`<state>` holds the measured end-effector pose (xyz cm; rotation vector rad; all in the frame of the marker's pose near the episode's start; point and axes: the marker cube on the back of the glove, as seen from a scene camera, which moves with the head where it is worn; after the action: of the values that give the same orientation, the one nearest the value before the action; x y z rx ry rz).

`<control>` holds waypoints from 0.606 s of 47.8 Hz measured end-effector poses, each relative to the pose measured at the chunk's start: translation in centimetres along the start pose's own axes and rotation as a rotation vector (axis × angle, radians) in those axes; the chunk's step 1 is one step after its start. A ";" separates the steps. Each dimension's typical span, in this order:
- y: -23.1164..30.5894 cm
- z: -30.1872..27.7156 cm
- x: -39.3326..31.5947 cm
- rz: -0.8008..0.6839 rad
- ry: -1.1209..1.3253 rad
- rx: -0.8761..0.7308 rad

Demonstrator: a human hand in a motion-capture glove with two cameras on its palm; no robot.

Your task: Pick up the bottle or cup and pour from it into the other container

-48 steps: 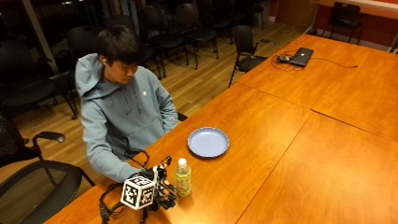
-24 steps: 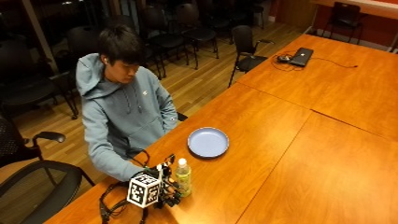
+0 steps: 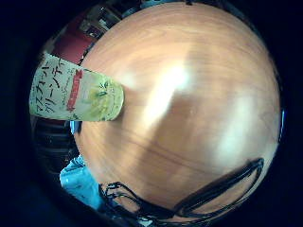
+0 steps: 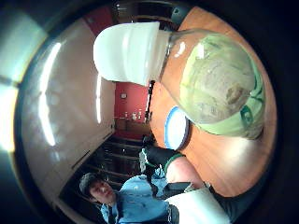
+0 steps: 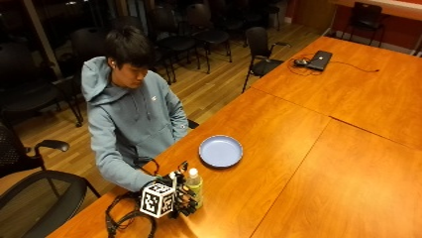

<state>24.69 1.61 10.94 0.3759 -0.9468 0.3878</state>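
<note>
Bottle (image 5: 194,186) upright on desk (image 5: 296,163), white cap on, right beside gloved right hand (image 5: 173,194), filling the thumb-side palm view. Contact or finger curl: can't tell, hand mostly hidden. Blue plate (image 5: 221,150) sits near, further along the desk.

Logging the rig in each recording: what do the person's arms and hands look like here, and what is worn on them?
Both arms are in the long sleeves of a light blue-grey hooded sweatshirt. The right hand wears a black glove; in the thumb-side palm view its black fingers end in a greenish cuff edge. The other hand cannot be made out in the outside view.
</note>
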 end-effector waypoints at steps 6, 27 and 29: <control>-0.3 0.3 -0.5 -0.010 -0.017 -0.005; -1.1 2.5 -2.1 -0.076 -0.170 0.122; -1.2 2.5 -2.2 -0.090 -0.188 0.156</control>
<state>22.32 -0.94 10.25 0.6028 -1.0816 0.3493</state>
